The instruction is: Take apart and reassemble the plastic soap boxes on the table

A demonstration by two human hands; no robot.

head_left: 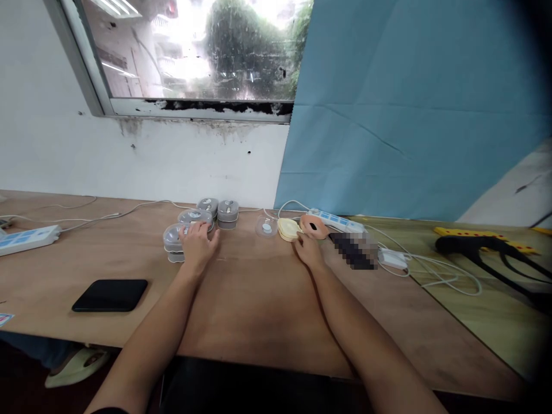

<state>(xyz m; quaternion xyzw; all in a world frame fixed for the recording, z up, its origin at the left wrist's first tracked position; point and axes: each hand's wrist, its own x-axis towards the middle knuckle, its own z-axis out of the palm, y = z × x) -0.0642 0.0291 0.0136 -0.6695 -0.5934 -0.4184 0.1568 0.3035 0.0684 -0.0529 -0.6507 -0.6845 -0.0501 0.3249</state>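
Several small grey containers with clear lids stand together at the back of the table. My left hand point(199, 246) lies over the nearest container point(173, 244) and the one behind it point(190, 216), fingers spread and thumb apart. Two more containers, one at the left point(207, 204) and one at the right point(227, 214), stand against the wall. My right hand point(309, 249) has its curled fingers at the near right edge of a cream-coloured, scallop-edged dish point(288, 228); the fingertips are partly hidden. Left of that dish lies a clear round lid point(266, 226). An orange rounded piece point(314, 226) sits just behind my right hand.
A black phone point(110, 295) lies at the front left. Power strips rest at the left point(30, 238) and back right point(336, 219). A blurred-out dark item point(356, 251), a white adapter point(392, 259) with loose cables and a black strap-like object point(478, 253) lie to the right.
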